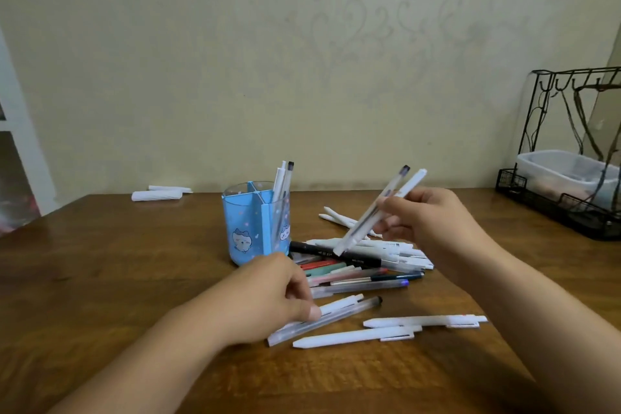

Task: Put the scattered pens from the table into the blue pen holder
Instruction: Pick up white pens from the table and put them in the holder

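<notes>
Two pens (376, 212) pinched in right hand (433, 222), one clear with dark cap, one white, both tilted up over heap, cap ends pointing far. Left hand (279, 296) low on table (117, 279), fingers curled round clear pen (326, 319) and white pen (341, 304) lying flat. Pen pile (363, 262) between hands, black, red, green, white mixed. Blue pen holder (255, 225) upright just left of pile, two pens (282, 178) standing in right compartment. Two white pens (389, 329) near edge. Wire rack (571, 151) far right.
</notes>
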